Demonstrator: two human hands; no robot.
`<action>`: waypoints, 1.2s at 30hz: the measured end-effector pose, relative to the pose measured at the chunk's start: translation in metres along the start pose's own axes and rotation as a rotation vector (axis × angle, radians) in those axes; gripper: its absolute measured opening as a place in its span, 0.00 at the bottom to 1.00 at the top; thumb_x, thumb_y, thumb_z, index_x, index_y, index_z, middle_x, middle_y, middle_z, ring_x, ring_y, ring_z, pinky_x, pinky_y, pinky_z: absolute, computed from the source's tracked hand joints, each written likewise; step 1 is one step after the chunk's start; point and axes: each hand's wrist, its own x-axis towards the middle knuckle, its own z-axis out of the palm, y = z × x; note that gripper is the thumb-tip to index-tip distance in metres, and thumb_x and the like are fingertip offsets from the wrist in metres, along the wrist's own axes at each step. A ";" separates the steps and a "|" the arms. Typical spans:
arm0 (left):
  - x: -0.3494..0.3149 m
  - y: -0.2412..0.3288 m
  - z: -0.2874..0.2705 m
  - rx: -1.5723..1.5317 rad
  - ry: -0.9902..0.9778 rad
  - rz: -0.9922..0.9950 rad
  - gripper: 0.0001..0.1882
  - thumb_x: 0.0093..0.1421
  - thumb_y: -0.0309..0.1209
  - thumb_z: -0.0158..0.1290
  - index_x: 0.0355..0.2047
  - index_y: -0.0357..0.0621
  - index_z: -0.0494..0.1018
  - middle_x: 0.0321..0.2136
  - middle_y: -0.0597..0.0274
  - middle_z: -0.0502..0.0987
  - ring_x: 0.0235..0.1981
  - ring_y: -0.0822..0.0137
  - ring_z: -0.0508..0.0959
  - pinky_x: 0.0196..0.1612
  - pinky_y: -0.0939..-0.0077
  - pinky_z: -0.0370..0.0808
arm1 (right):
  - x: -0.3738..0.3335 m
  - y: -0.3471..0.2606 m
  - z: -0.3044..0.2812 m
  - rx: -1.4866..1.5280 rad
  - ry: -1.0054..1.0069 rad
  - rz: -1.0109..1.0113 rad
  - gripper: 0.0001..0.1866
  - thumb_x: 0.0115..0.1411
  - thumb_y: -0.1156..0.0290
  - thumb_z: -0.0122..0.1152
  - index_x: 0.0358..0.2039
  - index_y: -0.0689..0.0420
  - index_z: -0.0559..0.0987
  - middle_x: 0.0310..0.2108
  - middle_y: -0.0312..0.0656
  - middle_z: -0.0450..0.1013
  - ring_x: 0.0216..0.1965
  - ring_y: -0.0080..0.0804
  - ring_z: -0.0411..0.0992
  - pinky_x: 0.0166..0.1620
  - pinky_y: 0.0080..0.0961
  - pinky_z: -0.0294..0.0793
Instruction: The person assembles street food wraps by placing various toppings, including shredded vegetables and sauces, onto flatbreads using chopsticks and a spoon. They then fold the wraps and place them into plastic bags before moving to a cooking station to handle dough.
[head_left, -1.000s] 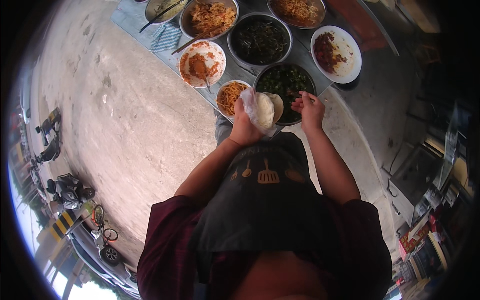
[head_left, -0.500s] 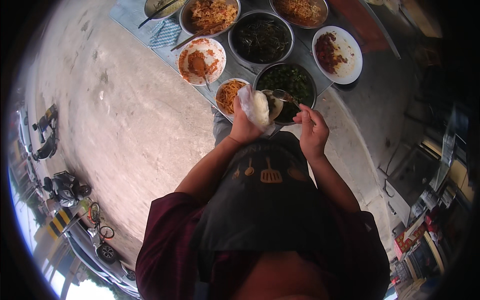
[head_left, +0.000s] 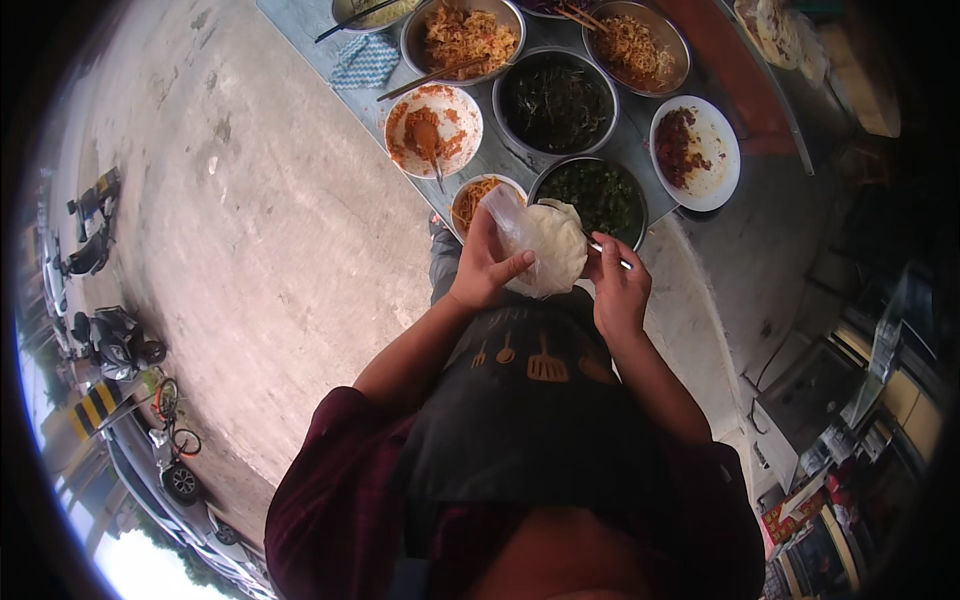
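Observation:
Close in front of me, my left hand grips a pale round flatbread partly wrapped in a clear plastic bag, thumb on the near side. The bread's broad face is turned up toward me. My right hand pinches the handle of a metal spoon at the bread's right edge; the spoon's bowl is hidden behind the bread. Just beyond lie chopped greens in a metal bowl. Orange shreds fill a smaller bowl, partly covered by my left hand and the bag.
On the table stand a white bowl with red sauce and a spoon, a bowl of dark strands, other food bowls and a white dish. A checked cloth lies at the left edge. Parked scooters and a car stand far left.
The flatbread has turned so its broad face shows. My right hand has come in closer, and the spoon's bowl has gone out of sight behind the bread. The whole view has shifted slightly.

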 end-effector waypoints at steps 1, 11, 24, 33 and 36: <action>0.000 0.004 -0.001 -0.159 0.002 -0.096 0.44 0.50 0.32 0.66 0.62 0.35 0.54 0.56 0.52 0.65 0.59 0.55 0.67 0.62 0.60 0.62 | -0.006 -0.009 0.003 0.013 -0.020 -0.038 0.17 0.70 0.64 0.50 0.48 0.68 0.74 0.39 0.49 0.76 0.40 0.32 0.77 0.46 0.28 0.78; 0.011 -0.008 -0.020 -0.725 -0.089 -0.432 0.31 0.55 0.31 0.61 0.57 0.41 0.63 0.50 0.57 0.74 0.54 0.56 0.73 0.60 0.56 0.67 | 0.000 -0.058 0.000 -0.184 0.040 -0.245 0.16 0.69 0.67 0.50 0.44 0.68 0.76 0.39 0.48 0.76 0.40 0.32 0.77 0.42 0.25 0.78; 0.022 0.030 -0.089 -0.957 -0.316 -0.640 0.38 0.58 0.46 0.59 0.64 0.46 0.57 0.61 0.54 0.65 0.62 0.53 0.66 0.62 0.48 0.62 | 0.037 0.001 -0.024 -1.373 0.346 -0.456 0.14 0.60 0.67 0.61 0.44 0.61 0.78 0.39 0.47 0.74 0.41 0.45 0.74 0.45 0.35 0.73; 0.056 0.080 -0.164 -0.994 -0.096 -0.661 0.40 0.61 0.59 0.47 0.63 0.42 0.59 0.60 0.49 0.65 0.60 0.50 0.67 0.63 0.50 0.62 | 0.146 -0.013 0.195 -1.167 -0.251 -0.827 0.20 0.52 0.71 0.68 0.46 0.61 0.77 0.44 0.46 0.70 0.47 0.45 0.69 0.50 0.38 0.69; 0.063 0.087 -0.198 -0.936 -0.002 -0.675 0.35 0.63 0.57 0.43 0.59 0.41 0.65 0.55 0.47 0.71 0.55 0.47 0.72 0.60 0.48 0.66 | 0.188 0.011 0.267 -1.312 -0.277 -1.022 0.20 0.49 0.69 0.69 0.43 0.57 0.78 0.41 0.45 0.69 0.45 0.44 0.69 0.49 0.40 0.68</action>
